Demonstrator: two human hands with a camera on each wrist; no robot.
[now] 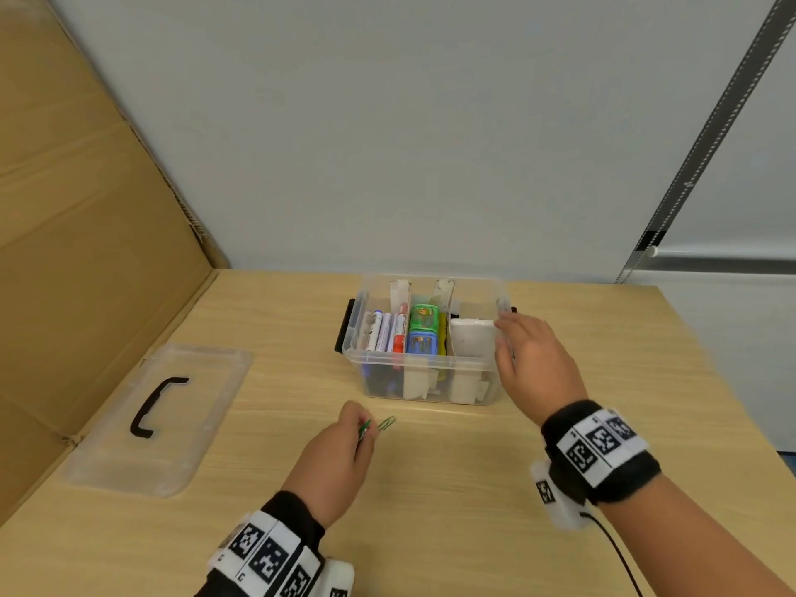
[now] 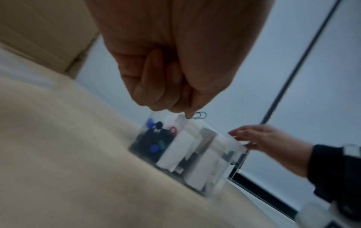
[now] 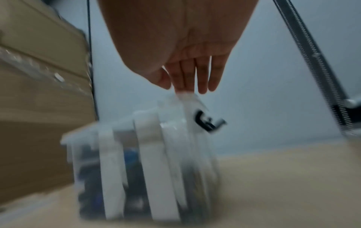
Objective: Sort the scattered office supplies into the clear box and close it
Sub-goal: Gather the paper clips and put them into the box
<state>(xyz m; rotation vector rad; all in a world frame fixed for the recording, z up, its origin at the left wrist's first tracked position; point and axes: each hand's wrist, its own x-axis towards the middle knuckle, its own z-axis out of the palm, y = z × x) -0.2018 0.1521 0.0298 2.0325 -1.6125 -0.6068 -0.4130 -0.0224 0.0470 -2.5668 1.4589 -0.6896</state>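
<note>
While the lid (image 1: 159, 417) lies off at nine o'clock on the table (image 1: 430, 489), the left hand (image 1: 331, 463) pinches green paper clips (image 1: 379, 425) in a closed grip, likely bound for the divided, nearly full clear box (image 1: 424, 368) at twelve, which the right hand (image 1: 534, 364) steadies, fingers straight.

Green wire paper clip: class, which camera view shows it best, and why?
The left wrist view: the green wire paper clip stands out against the pale wall, pinched by the left hand. The head view shows it small, over the table; the right wrist view misses it.
</note>
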